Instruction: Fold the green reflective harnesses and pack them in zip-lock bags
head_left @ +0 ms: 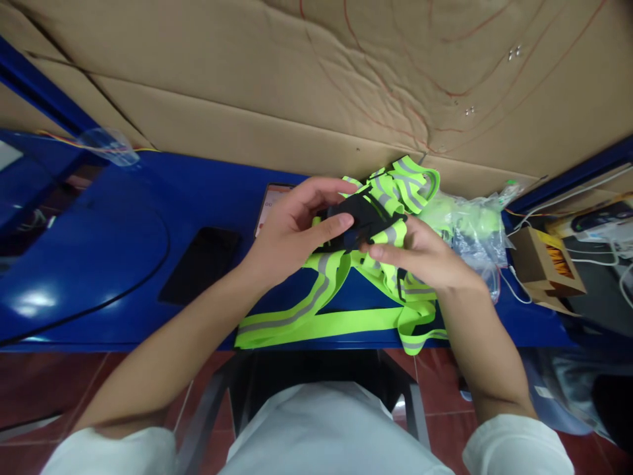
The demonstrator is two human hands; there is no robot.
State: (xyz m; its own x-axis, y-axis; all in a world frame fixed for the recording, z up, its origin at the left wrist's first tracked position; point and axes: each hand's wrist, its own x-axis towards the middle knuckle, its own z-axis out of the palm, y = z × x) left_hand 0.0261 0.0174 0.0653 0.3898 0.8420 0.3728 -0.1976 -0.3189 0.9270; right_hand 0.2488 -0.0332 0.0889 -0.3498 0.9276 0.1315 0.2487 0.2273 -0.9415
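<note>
A tangle of neon-yellow reflective straps (284, 320) with a grey stripe lies on the blue table, joined to a black buckle-like piece (363, 214). My left hand (301, 221) grips that black piece from the left, its thumb lying across the front. From the right, my right hand (413, 254) is closed on a yellow strap beside the black piece, thumb pointing left. More strap loops rise behind both hands, and two lengths run down to the table's front edge. The exact shape of the black piece is partly covered by my fingers.
A black phone (200, 264) lies left of my hands, and another phone with a lit screen (271, 204) sits partly behind my left hand. Clear plastic bags (477, 231) and an open cardboard box (546, 267) stand to the right. A cardboard wall (247, 79) closes off the back.
</note>
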